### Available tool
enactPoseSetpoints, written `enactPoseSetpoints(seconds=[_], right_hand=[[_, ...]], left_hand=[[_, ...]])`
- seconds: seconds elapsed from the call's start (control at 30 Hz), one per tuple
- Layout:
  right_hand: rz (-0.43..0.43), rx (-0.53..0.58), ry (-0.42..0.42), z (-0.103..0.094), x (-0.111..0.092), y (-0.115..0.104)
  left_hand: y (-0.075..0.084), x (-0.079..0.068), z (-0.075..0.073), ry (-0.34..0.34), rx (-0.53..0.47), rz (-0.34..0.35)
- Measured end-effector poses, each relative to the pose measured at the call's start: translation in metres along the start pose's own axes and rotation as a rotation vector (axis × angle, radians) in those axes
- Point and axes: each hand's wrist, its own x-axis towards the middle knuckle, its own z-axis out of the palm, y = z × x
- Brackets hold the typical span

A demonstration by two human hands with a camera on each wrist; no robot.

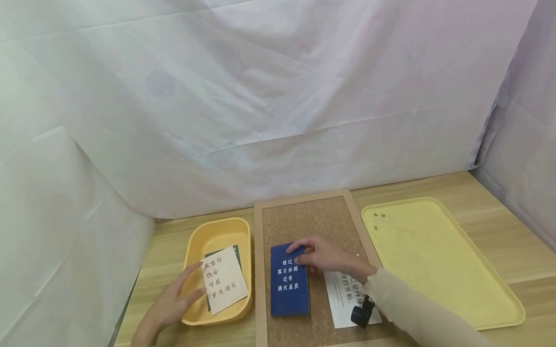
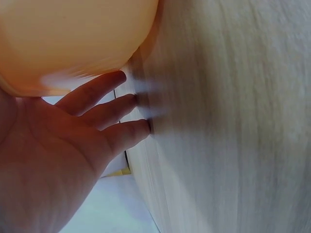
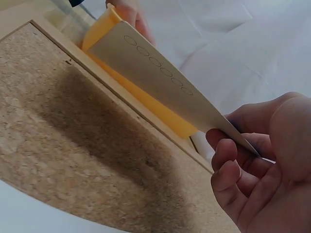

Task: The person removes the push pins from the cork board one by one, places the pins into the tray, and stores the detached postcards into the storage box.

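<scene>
My right hand (image 1: 322, 255) pinches a blue card (image 1: 286, 299) with white Chinese lettering between thumb and fingers. In the right wrist view, the pale back of that card is tilted and raised above the cork board (image 3: 97, 141). My left hand (image 1: 171, 299) is at the left side of an orange-yellow basin (image 1: 219, 226), with several fingers (image 2: 119, 136) extended along its outside. Inside the basin lies a cream card (image 1: 225, 289) with handwritten Chinese characters, over a dark green card (image 1: 237, 253). A white printed card (image 1: 338, 301) lies on the board, partly hidden under my right wrist.
A pale yellow tray (image 1: 434, 270) stands right of the board, with several small metallic pieces (image 1: 375, 215) near its far left corner. The board has a raised wooden frame (image 1: 259, 248). White cloth (image 1: 255, 91) hangs behind the wooden table (image 1: 542, 264) and at its sides.
</scene>
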Motion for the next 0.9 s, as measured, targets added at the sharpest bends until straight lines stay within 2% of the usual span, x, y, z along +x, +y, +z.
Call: enactPoseSetpoints(seconds=[0.33,0.57,0.9], right_hand=[[-0.053,0.032,-0.023,-0.003,0.006,-0.014],[-0.037,0.05,-0.017,-0.003,0.009,-0.027],[-0.069,0.082,-0.021,-0.002,0.02,-0.037]], left_hand=[[0.0,0.0,0.0,0.003,-0.006,-0.002],[0.0,0.001,0.001,0.004,-0.008,0.009],[0.0,0.0,0.001,0.011,-0.024,0.026]])
